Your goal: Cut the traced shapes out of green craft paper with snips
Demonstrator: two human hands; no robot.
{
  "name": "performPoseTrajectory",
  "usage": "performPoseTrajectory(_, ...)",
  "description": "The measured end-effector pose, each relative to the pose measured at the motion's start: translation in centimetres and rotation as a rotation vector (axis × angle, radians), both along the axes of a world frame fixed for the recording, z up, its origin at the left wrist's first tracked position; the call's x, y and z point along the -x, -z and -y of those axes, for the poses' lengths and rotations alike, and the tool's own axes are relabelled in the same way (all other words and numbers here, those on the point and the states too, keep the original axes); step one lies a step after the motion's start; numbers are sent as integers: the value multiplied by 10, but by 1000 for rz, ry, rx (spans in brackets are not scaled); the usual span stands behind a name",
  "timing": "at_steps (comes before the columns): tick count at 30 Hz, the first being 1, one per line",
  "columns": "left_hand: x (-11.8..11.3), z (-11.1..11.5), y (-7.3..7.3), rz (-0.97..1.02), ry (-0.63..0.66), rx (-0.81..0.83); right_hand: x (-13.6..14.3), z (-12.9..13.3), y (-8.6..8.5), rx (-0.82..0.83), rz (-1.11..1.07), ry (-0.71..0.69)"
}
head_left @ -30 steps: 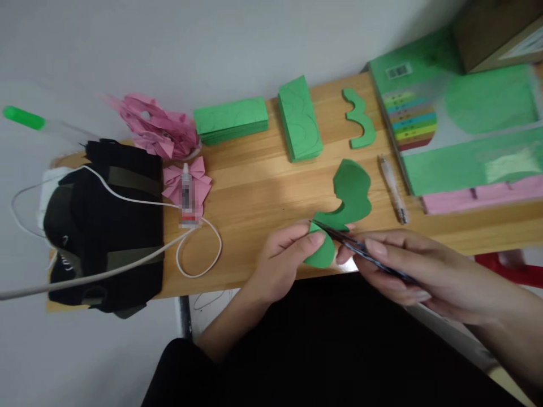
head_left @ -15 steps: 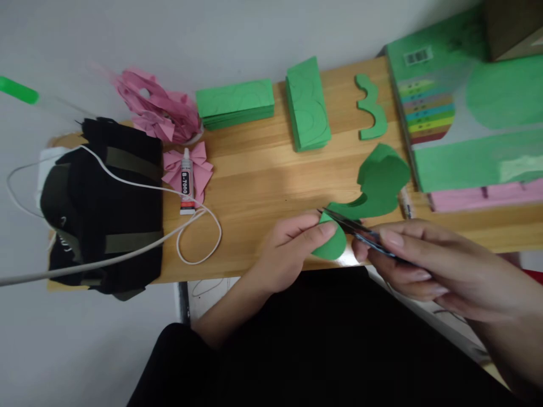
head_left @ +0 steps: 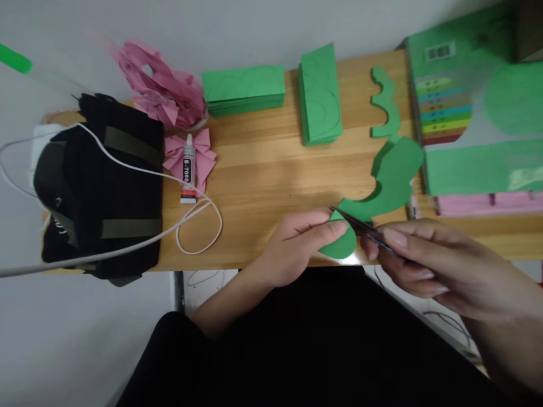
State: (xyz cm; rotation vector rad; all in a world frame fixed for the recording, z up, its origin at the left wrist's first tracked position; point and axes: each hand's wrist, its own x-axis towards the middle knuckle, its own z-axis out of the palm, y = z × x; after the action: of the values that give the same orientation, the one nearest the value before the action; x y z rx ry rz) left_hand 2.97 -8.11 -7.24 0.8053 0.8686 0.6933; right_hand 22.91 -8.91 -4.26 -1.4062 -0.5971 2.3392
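Green paper (head_left: 339, 245) pinched in left hand (head_left: 292, 249) — right hand (head_left: 428, 263) grips scissors (head_left: 360, 225), partly hidden.

Noted blk bag (head_left: 131, 195) at L end of counter (head_left: 254, 175), wht cable (head_left: 139, 171) across it; B-7000 tube (head_left: 189, 169) on pink folded ppr (head_left: 204, 162).

glue tube (head_left: 189, 172): white, black, red | bow beneath tube (head_left: 206, 160): pink | bag left of tube (head_left: 114, 186): black, olive bands | surface right of tube (head_left: 263, 169): tan wood-grain
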Motion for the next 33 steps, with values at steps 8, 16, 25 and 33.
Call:
performPoseTrajectory(8,-1,-1,2,9,-9,-19,5,1,3,-11,18,47)
performPoseTrajectory(16,-5,1,9,53,-52,71,3,1,9,-21,24,59)
performPoseTrajectory(25,-3,-2,18,24,-111,111,8,-5,11,-30,42,90)
performPoseTrajectory(33,-3,-9,14,318,-171,243,-2,-12,14,-388,102,330)
